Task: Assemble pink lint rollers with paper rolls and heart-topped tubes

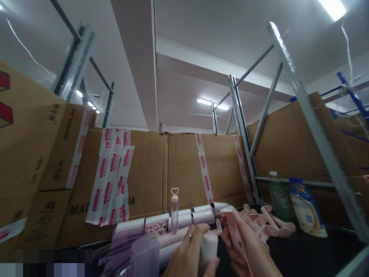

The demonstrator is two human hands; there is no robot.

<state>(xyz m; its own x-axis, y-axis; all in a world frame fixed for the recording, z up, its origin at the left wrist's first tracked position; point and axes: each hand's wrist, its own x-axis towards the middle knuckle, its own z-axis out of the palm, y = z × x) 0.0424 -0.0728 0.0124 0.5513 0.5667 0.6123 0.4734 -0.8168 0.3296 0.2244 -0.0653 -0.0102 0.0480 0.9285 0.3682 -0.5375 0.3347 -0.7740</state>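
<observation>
Left hand [192, 252] is gripping white cylinder [209, 246], fingers closed around it; right hand [245, 242] is holding pink plastic part [236, 234], fingers clamped on it. Both objects are sitting above black worktop [291, 256], near purple container [145, 256].

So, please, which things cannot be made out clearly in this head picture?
All in the head view:
- Lower part of the white and pink cylinder: hidden by the left hand.
- Near end of the long pale pink plastic piece in the right hand: cut off by the bottom edge.
- Base of the translucent purple container: cut off likewise.
- Label wording on the blue-capped bottle: too blurred.
</observation>
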